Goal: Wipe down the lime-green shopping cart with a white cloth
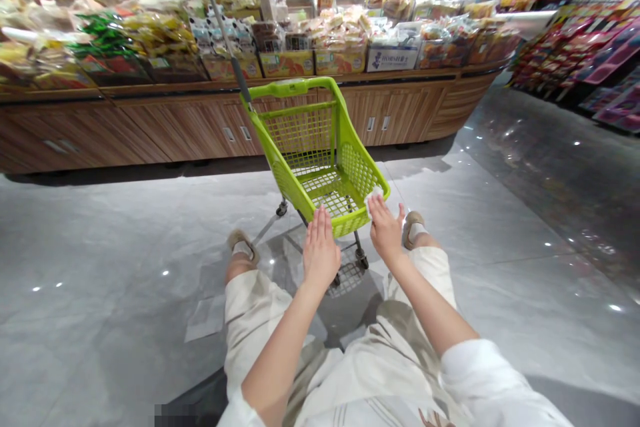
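A small lime-green shopping cart stands on the floor right in front of me, its basket empty. My left hand reaches to the near rim with its fingers stretched out flat and holds nothing. My right hand is at the cart's near right corner, where its fingers press a small white cloth against the rim. My legs in cream trousers are spread either side of the cart's wheels.
A long wooden display counter piled with packaged snacks runs behind the cart. The cart's grey handle pole slants up to the left. Shelves of goods line an aisle at the right. The floor is glossy grey tile.
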A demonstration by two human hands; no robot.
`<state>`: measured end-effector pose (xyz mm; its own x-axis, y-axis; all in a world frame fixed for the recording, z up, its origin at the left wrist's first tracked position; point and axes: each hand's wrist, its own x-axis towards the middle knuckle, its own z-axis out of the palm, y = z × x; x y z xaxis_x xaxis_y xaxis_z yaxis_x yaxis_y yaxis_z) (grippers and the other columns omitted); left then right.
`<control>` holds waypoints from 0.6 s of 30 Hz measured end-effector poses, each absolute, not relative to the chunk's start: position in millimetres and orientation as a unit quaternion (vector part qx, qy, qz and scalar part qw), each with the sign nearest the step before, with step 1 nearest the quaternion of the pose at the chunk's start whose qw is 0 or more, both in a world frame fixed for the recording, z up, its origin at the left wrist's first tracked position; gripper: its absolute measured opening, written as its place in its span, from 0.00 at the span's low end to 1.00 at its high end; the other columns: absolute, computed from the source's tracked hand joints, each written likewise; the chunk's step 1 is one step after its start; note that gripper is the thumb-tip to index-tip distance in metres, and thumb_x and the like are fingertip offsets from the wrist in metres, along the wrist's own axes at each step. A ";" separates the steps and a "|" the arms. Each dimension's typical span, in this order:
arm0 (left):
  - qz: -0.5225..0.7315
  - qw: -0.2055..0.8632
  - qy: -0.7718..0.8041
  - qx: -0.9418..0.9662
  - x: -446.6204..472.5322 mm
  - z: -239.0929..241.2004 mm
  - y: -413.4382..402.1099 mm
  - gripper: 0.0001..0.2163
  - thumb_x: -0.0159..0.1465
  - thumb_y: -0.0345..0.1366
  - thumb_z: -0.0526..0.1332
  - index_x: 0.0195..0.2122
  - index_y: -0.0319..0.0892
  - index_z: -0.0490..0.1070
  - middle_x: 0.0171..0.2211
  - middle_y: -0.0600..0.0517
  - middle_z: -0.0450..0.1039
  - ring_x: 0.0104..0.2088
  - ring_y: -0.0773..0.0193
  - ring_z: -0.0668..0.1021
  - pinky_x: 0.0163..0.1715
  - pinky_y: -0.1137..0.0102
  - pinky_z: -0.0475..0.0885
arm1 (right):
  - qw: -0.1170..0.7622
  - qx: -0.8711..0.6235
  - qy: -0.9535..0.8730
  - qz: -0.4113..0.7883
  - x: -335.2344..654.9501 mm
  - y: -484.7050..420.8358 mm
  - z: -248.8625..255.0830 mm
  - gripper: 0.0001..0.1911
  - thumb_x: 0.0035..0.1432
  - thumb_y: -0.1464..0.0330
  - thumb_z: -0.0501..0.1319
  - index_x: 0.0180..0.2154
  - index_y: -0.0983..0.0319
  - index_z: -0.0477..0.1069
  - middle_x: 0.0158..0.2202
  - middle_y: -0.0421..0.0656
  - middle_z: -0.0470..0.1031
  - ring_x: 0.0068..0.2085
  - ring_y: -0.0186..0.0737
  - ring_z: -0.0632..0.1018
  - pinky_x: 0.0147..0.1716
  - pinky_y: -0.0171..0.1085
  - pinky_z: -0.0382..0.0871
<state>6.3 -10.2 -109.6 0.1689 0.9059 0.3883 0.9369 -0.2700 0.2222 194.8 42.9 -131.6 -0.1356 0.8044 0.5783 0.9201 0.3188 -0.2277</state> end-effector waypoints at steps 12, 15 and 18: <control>-0.217 0.037 -0.588 -0.778 -4.7 -109.9 -14.8 0.38 0.59 0.24 0.54 0.70 0.30 0.41 0.72 0.38 0.43 0.72 0.55 0.46 0.69 0.55 0.52 | 0.284 -0.469 -0.830 -0.104 210.6 46.1 -127.3 0.33 0.58 0.81 0.48 0.63 0.56 0.62 0.62 0.45 0.70 0.65 0.39 0.66 0.68 0.54 0.31; -0.215 0.037 -0.590 -0.777 -3.4 -110.8 -14.7 0.37 0.59 0.24 0.53 0.70 0.29 0.42 0.72 0.38 0.43 0.72 0.54 0.46 0.69 0.56 0.52 | 0.289 -0.531 -0.788 -0.118 252.7 65.9 -128.6 0.34 0.56 0.81 0.49 0.62 0.55 0.64 0.61 0.44 0.70 0.66 0.42 0.65 0.67 0.58 0.32; -0.221 0.033 -0.595 -0.772 1.1 -110.5 -14.7 0.37 0.59 0.25 0.53 0.70 0.30 0.42 0.72 0.38 0.43 0.72 0.54 0.47 0.69 0.56 0.52 | 0.312 -0.566 -0.755 -0.107 253.2 66.9 -131.0 0.34 0.55 0.81 0.49 0.62 0.55 0.64 0.61 0.45 0.71 0.67 0.44 0.64 0.66 0.60 0.34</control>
